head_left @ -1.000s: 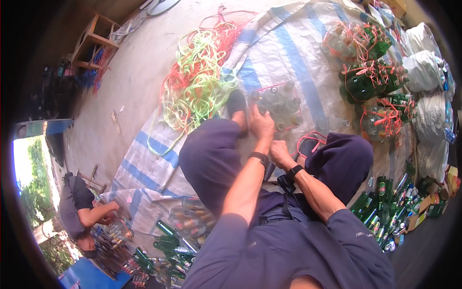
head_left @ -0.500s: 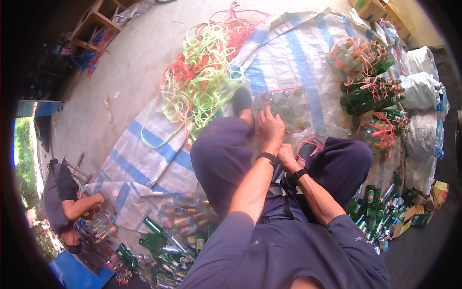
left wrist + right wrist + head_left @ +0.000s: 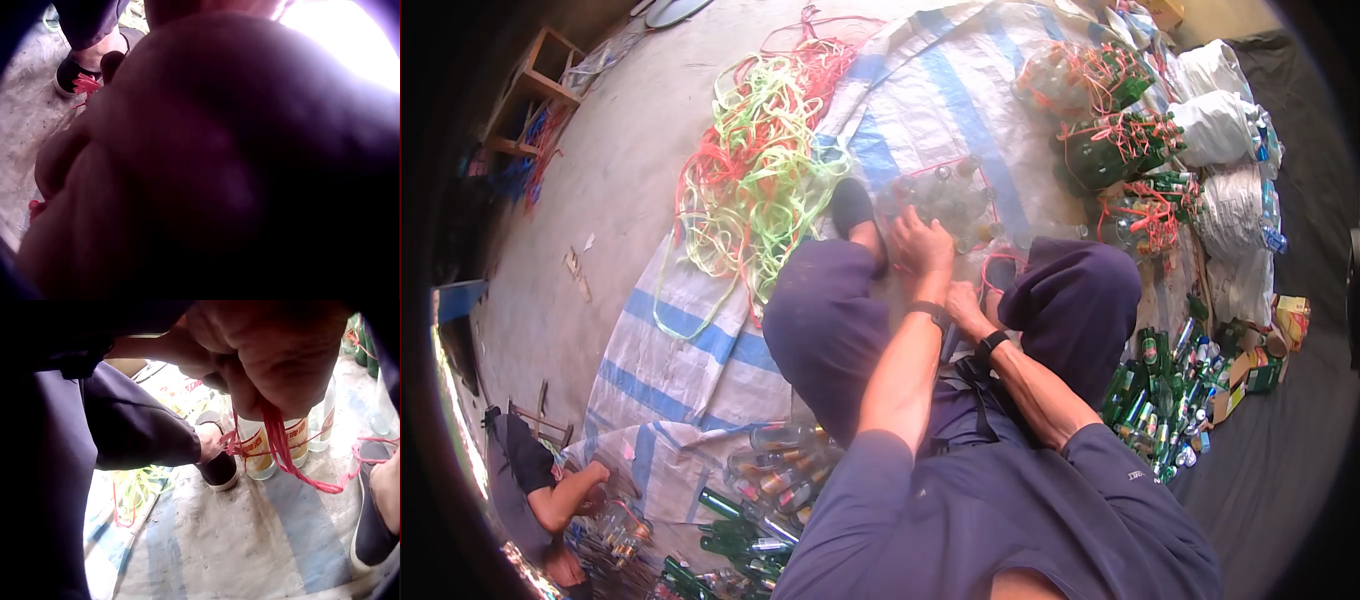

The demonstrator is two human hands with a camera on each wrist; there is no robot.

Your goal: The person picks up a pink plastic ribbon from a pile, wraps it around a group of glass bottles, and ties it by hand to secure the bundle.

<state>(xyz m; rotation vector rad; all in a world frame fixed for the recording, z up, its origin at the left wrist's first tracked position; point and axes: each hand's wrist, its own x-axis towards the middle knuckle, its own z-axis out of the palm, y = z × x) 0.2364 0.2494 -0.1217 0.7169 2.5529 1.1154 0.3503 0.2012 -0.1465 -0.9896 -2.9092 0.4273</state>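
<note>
A cluster of clear glass bottles (image 3: 965, 205) stands upright between the feet, with pink string (image 3: 325, 486) around it. My left hand (image 3: 923, 245) is at the cluster's near left edge; in the left wrist view its curled fingers (image 3: 59, 162) pinch pink string (image 3: 87, 82), with ends poking out. Just nearer the body, my right hand (image 3: 967, 308) is closed. In the right wrist view, several strands hang from the curled fingers of the right hand (image 3: 269, 353), beside bottles with red-and-yellow labels (image 3: 255, 447). The fingertips are partly hidden.
Green and red string (image 3: 750, 170) lies heaped at the left on a striped sheet (image 3: 930, 90). Tied bottle bundles (image 3: 1115, 150) and white sacks (image 3: 1230, 205) line the right. Loose bottles (image 3: 1155, 390) lie at both sides of the body. Another person (image 3: 535, 480) crouches at lower left.
The head view has swung, so the scene sits further left than half a second ago. Both hands remain beside the bottle cluster, with little visible change in their grip.
</note>
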